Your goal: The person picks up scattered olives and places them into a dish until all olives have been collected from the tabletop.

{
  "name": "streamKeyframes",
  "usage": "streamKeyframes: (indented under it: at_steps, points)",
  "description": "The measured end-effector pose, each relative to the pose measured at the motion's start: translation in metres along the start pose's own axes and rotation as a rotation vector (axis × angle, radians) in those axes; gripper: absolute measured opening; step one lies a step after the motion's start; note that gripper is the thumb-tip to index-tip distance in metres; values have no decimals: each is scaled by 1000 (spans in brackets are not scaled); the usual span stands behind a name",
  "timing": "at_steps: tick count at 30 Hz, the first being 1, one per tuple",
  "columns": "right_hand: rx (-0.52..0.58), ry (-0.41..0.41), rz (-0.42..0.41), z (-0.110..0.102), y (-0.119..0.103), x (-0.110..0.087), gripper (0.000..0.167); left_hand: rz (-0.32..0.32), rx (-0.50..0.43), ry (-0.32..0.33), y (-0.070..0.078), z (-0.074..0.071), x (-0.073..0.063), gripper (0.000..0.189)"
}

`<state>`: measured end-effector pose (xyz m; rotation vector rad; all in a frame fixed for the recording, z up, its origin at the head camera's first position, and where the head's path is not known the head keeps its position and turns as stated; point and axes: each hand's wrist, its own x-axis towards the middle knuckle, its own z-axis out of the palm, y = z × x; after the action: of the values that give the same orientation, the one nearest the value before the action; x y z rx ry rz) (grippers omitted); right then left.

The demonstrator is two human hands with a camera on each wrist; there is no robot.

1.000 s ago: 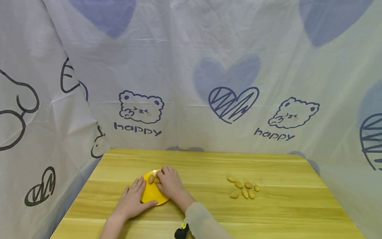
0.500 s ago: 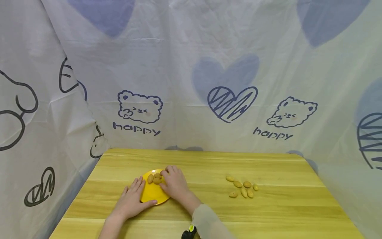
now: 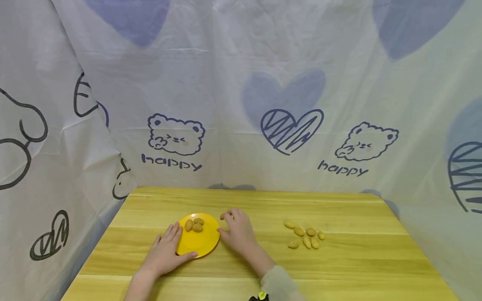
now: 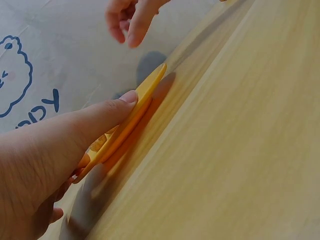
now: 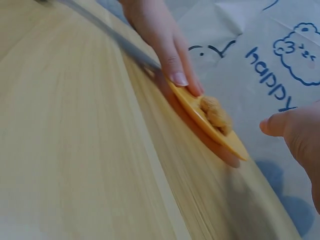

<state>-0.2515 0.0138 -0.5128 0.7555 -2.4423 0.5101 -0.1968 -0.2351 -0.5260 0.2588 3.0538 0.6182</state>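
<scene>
A round yellow plate (image 3: 199, 244) lies on the left part of the table, with 3 tan, almond-shaped nuts (image 3: 197, 228) bunched near its far side. My left hand (image 3: 164, 253) rests at the plate's left edge, fingers stretched out along it and the thumb over the near rim. From the left wrist view, the thumb (image 4: 117, 111) presses on the rim. Just past the plate's right edge is my right hand (image 3: 239, 233), fingers loosely bent, thumb and forefinger apart, nothing between them. Several more of these nuts (image 3: 306, 242) lie loose to its right.
The wood-grain table (image 3: 357, 255) ends at a white cloth (image 3: 233, 167) printed with hearts and bears, which hangs behind and along the sides. A black device with a yellow-green spot (image 3: 260, 296) shows by the right sleeve (image 3: 280, 284).
My right hand has drawn away rightward from over the nuts on the plate, uncovering all of them and the right rim. The left hand has stayed in place.
</scene>
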Motion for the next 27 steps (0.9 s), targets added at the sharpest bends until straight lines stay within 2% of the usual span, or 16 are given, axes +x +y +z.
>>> streamKeyframes:
  at_steps: [6, 11, 27]
  points:
    - [32, 83, -1, -15, 13, -9, 32, -6, -3, -7, 0, 0, 0, 109]
    - [10, 157, -22, -28, 23, -13, 34, -4, 1, -5, 0, 0, -1, 110]
    - [-7, 231, -48, -58, 57, -27, 37, 2, 2, 4, -1, 2, -1, 108]
